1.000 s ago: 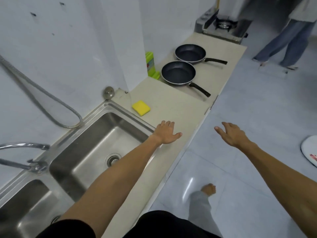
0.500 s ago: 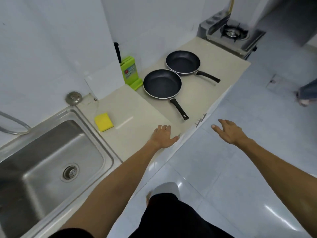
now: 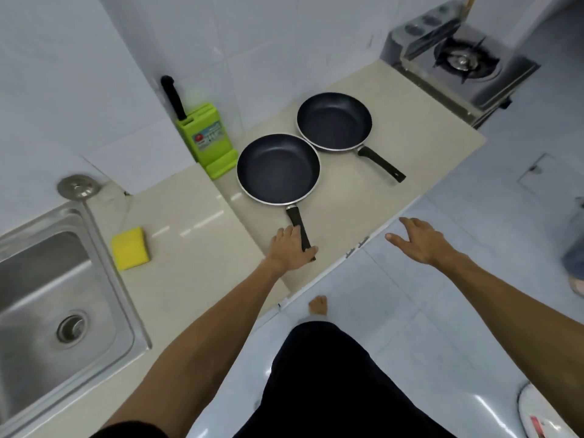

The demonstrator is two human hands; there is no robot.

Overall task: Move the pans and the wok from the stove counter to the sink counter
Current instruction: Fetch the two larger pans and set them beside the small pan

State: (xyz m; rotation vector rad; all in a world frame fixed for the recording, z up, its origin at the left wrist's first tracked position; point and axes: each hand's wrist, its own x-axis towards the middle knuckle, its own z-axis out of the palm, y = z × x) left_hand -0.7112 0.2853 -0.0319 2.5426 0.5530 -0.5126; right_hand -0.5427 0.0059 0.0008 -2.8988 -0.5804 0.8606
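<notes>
Two black non-stick frying pans lie side by side on the lower beige stove counter. The near pan points its black handle toward me. My left hand lies on the end of that handle, fingers on one side and thumb curled round the other; the pan rests flat on the counter. The far pan has its handle aimed right, toward the counter edge. My right hand hovers with fingers spread over the floor just past the counter edge, holding nothing. No wok is in view.
The raised sink counter at left carries a yellow sponge, beside a steel sink. A green knife block stands against the wall next to the near pan. A gas burner sits at the far right. Another person's leg shows at the right edge.
I have stepped toward the pans, and both look closer. My left hand went from the sink counter's front edge onto the near pan's handle. My right hand stays spread over the floor.
</notes>
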